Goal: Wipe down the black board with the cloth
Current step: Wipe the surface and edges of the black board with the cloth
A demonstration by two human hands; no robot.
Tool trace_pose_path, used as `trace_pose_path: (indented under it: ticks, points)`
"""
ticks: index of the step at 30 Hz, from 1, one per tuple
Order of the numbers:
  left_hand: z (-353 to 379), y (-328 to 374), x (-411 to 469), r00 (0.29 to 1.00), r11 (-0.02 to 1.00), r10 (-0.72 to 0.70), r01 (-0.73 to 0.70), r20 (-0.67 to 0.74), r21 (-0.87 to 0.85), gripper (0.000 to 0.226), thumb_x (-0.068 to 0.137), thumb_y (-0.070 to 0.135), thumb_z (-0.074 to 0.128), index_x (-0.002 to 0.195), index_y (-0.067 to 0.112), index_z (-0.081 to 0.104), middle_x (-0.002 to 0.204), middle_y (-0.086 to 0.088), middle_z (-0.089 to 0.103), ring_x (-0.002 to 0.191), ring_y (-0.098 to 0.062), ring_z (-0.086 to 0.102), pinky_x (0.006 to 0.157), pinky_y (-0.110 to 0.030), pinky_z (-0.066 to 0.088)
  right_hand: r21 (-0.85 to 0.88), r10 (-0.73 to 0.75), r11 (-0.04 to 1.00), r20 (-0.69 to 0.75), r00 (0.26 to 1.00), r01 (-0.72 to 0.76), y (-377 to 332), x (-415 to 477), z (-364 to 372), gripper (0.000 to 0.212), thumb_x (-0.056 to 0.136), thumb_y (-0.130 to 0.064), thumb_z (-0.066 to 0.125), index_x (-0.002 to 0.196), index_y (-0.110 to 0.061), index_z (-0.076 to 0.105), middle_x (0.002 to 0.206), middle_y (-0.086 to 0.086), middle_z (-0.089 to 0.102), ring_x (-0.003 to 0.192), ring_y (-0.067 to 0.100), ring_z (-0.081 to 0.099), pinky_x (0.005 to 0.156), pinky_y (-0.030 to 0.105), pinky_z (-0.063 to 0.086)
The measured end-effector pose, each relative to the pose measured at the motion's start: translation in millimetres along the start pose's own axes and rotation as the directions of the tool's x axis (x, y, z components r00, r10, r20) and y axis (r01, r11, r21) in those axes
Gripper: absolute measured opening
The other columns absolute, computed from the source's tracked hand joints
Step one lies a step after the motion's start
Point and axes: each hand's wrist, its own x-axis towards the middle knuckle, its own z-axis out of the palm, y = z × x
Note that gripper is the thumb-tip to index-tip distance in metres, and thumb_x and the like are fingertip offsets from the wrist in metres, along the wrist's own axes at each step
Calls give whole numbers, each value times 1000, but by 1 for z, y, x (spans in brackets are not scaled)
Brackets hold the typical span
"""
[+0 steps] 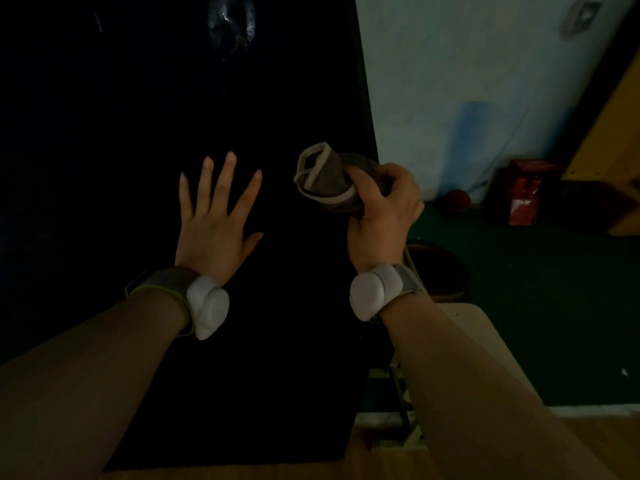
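Dim light hangs over the large flat black board (104, 133) in front of me, which fills the left and middle of my view and ends in a straight right edge against a pale blue wall (467, 81). Close to that right edge my right hand (384, 209) grips the bunched grey cloth with pale trim (329, 180), fingers and thumb curled round it; it looks lifted rather than pressed to the surface. My left hand (211, 223) is spread with straight fingers over the board's middle, holding nothing, and I cannot tell if it touches. I judge the wiping has barely started or is paused: the board is too dark to show cleaned areas, and a glossy smudge (232, 26) sits near its top edge, so most of the surface may be left. Beyond the right edge lie a green floor (536, 289), a red ball (457, 200) and a red box (524, 195); I can read no writing on it.
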Motion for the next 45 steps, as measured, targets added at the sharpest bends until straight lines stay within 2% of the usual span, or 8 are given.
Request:
trace_pose_path:
  ticks: [8, 12, 17, 20, 26, 31, 36, 45]
  points:
    - [14, -3, 3, 1000, 1000, 1, -1, 9, 18, 88, 78, 45, 59, 150, 22, 15, 156, -19, 5, 142, -42, 2, 110, -65, 5, -48, -17, 999, 168, 986, 25, 22, -31, 21, 38, 76, 3, 68, 109, -14, 71, 102, 29, 58, 91, 51, 53, 77, 55, 36]
    - [18, -2, 0, 1000, 1000, -10, 10, 6, 14, 89, 78, 45, 60, 151, 22, 14, 156, -20, 5, 142, -43, 2, 111, -64, 5, -51, -2, 999, 166, 986, 11, 31, -47, 27, 32, 79, -5, 69, 109, -15, 72, 100, 28, 60, 94, 34, 41, 72, 52, 37]
    - [23, 1, -11, 999, 1000, 3, -4, 39, 14, 93, 76, 41, 69, 150, 22, 16, 156, -21, 5, 142, -43, 2, 110, -65, 6, -60, 26, 998, 291, 956, -9, 37, -72, 22, 33, 88, -28, 51, 110, -13, 71, 101, 29, 60, 89, 49, 54, 74, 55, 40]
    - [21, -3, -11, 999, 1000, 6, -7, 33, 30, 96, 74, 39, 72, 150, 22, 16, 156, -20, 5, 142, -43, 3, 109, -66, 6, -74, 53, 997, 409, 911, -25, 36, -75, 13, 31, 83, -15, 56, 110, -11, 71, 105, 31, 57, 92, 54, 52, 77, 55, 37]
    - [24, -5, -12, 999, 1000, -2, 2, 32, 29, 90, 78, 46, 64, 150, 23, 16, 157, -17, 4, 142, -41, 2, 108, -67, 4, -1, -2, 1000, 126, 992, 3, 12, -31, -4, 45, 66, 6, 55, 106, -8, 71, 102, 31, 57, 88, 50, 53, 73, 49, 39]
    - [26, -7, -13, 1000, 1000, 3, -3, 29, 27, 89, 79, 48, 59, 151, 26, 11, 157, -15, 1, 143, -38, -1, 109, -65, 3, 38, 1, 999, -106, 994, 3, 1, 4, -6, 41, 74, 2, 55, 112, -9, 69, 109, 28, 54, 98, 47, 51, 82, 50, 40]
    - [26, -7, -13, 1000, 1000, 7, -7, 11, 24, 92, 78, 41, 65, 151, 25, 12, 157, -15, 2, 143, -39, 0, 109, -62, 0, -9, 29, 1000, 65, 997, -29, 3, -11, 17, 43, 83, 3, 60, 123, -14, 64, 116, 28, 53, 107, 48, 48, 87, 47, 31]
    - [27, -14, -17, 999, 999, 32, -31, -18, 36, 89, 77, 37, 68, 150, 23, 19, 156, -16, 8, 142, -39, 5, 111, -60, 2, -56, 13, 998, 229, 973, 0, 17, -48, 29, 39, 82, 1, 64, 119, -13, 66, 108, 30, 54, 96, 50, 49, 79, 51, 34]
